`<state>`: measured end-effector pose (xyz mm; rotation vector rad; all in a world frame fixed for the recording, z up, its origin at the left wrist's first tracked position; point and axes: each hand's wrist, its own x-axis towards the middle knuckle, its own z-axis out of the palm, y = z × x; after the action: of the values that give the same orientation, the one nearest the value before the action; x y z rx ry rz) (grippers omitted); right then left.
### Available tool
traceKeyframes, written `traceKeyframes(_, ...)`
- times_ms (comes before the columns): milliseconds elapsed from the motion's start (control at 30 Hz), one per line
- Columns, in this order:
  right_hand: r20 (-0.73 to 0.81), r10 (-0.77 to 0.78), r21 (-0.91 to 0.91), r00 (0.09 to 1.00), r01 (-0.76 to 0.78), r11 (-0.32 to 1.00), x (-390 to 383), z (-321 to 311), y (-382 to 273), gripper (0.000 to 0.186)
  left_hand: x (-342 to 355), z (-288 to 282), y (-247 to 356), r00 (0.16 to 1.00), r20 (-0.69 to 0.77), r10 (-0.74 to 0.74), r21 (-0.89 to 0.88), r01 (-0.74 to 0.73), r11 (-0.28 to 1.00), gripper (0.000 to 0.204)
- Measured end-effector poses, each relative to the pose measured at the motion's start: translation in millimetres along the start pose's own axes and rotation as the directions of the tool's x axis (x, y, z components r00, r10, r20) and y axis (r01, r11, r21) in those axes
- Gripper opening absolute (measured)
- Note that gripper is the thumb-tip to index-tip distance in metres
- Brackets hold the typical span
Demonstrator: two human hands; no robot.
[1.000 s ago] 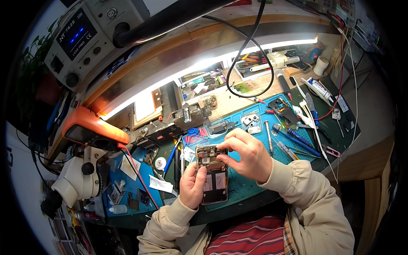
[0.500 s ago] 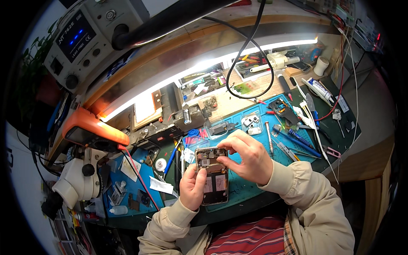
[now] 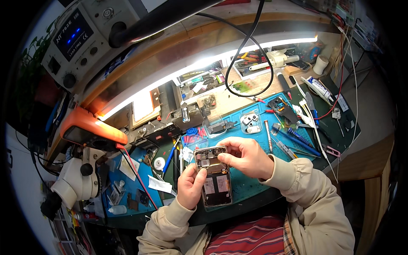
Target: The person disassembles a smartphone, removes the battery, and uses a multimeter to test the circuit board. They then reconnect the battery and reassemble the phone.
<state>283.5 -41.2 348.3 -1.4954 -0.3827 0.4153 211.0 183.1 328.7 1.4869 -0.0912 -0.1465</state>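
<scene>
An opened smartphone (image 3: pixel 216 189), its circuit board (image 3: pixel 207 163) and battery (image 3: pixel 222 183) bare, tilts above the front of the blue work mat. At its left side my left hand (image 3: pixel 190 185) is closed on the frame, the thumb lying over the inner edge. My right hand (image 3: pixel 248 157) closes on the upper right corner, thumb resting on the inside beside the board and index finger along the top edge. The other fingers of that hand are curled and partly hidden. Any small part between thumb and finger cannot be made out.
Tweezers (image 3: pixel 284 148), a screwdriver (image 3: pixel 268 136) and a clear box of small parts (image 3: pixel 250 122) lie beyond my right hand. An orange multimeter (image 3: pixel 91 129) stands left, above a white microscope arm (image 3: pixel 74 180). A black cable (image 3: pixel 227 80) hangs over the bench.
My right hand has come down from above the phone's top, and its raised fingers now curl against the upper right corner. The left hand keeps its hold.
</scene>
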Motion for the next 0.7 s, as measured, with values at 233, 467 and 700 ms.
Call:
traceKeyframes(233,0.035,0.005,0.09,0.999,-0.008,0.996,2.4,2.3,9.7,0.029,2.5,2.0,6.3,0.998,0.043,-0.055,-0.047,0.057,0.997,0.035)
traceKeyframes(467,-0.008,-0.002,-0.044,1.0,0.002,0.999,4.1,2.1,2.4,0.027,4.0,3.2,3.4,0.993,0.073,-0.091,-0.18,0.103,0.978,0.04)
traceKeyframes(700,-0.074,-0.012,-0.021,0.997,0.011,1.0,1.8,8.0,1.0,0.023,4.8,0.4,1.7,0.983,0.119,-0.139,-0.183,0.16,0.97,0.04)
